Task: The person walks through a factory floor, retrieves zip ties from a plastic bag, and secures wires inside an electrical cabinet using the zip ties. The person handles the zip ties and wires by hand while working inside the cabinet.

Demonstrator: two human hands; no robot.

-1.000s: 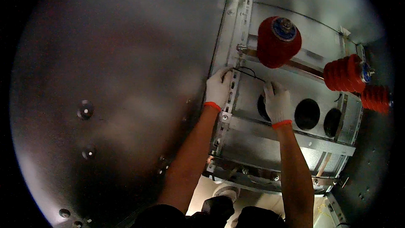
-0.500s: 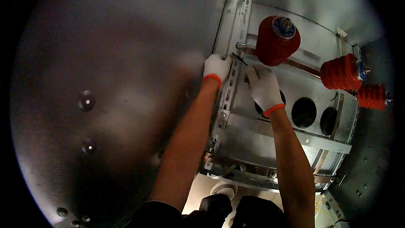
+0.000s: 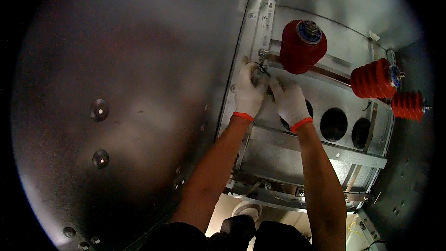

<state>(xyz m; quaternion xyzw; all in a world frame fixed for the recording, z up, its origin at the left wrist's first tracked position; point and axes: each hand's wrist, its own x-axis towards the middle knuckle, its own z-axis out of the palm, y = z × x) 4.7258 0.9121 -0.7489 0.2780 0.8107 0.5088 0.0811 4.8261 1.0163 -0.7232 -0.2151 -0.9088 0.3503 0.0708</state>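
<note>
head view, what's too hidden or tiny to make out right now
Head view: whether the white-gloved right hand grips the thin black strip; too small and dark there.
Head view: most of the leftmost round black hole; behind that hand.
Head view: the rear of the pale shoe; covered by dark clothing.

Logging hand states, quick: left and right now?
Left hand: partly curled at the black cord; grip cannot be told.
Right hand: fingers curled beside it; grip cannot be told.

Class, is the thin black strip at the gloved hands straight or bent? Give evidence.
Bent: the thin black strip visibly curves near the left hand.
</note>
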